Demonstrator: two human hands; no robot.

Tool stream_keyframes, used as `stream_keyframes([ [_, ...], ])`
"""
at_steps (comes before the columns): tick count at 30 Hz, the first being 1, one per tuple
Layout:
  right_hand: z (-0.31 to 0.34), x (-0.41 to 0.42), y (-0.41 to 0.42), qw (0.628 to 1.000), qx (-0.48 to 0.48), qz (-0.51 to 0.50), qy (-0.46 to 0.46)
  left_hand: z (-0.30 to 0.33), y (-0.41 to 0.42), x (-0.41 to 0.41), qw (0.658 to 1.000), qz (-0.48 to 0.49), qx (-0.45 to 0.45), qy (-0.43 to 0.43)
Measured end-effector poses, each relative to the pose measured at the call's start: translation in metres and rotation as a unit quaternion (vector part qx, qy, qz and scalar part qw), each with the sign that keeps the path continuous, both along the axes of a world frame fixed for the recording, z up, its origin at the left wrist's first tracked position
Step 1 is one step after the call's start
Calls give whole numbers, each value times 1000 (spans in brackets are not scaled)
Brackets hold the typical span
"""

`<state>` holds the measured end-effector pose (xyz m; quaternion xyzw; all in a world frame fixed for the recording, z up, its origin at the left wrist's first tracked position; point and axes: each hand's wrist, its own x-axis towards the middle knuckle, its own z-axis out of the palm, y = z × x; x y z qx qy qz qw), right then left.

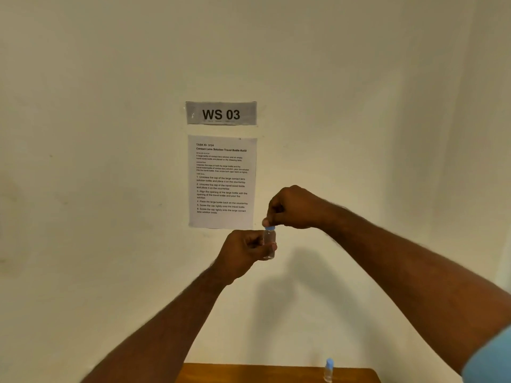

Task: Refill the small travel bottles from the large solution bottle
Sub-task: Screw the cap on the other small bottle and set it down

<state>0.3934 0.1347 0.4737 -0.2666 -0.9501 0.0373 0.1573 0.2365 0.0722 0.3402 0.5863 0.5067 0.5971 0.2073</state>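
Between both hands, left hand (243,251) grips the travel bottle (269,243) (upright) while right hand (293,208) pinches its blue cap (270,228)

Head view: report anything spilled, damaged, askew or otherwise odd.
Nothing stands out. The left hand holds a small clear bottle upright while the right hand pinches its blue cap. A second capped bottle stands upright on the wooden table. No spill shows.
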Motion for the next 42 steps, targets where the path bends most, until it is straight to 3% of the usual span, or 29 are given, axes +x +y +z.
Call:
stream_keyframes([
  [3, 6, -2, -2, 999, 39, -37, 3, 4, -2, -1, 1000, -4, 7, -9],
  [6, 21, 2, -2, 997, -37, 14, 73, 10, -2, -4, 1000, -11, 19, -14],
  [11, 38, 1, -5, 998, -25, 50, 20, 29, -2, -8, 999, -14, 36, -5],
  [14, 44, -3, -7, 999, -20, 28, 33, 39, -3, -9, 999, -29, 38, 4],
  [19, 54, -8, -15, 990, 123, -57, 39, 48, -6, -7, 998, -31, 47, 4],
  [21, 59, -7, -16, 996, 54, -18, 71, 50, -7, -7, 998, -31, 46, -1],
  [24, 63, -2, -20, 999, -4, 43, 28, 53, -9, -8, 998, -30, 48, 1],
  [28, 55, -7, -24, 1000, 7, 6, 29, 55, -14, -6, 998, -39, 47, 6],
  [31, 52, -13, -25, 990, 118, -69, 23, 56, -16, -3, 998, -37, 49, 7],
  [34, 58, -7, -29, 997, 27, -12, 70, 55, -17, -5, 998, -34, 55, 5],
  [36, 60, -4, -28, 999, -15, 29, 30, 54, -18, -7, 998, -32, 53, 8],
  [42, 39, -11, -33, 998, 55, 11, 17, 46, -17, -5, 999, -11, 48, 10],
])
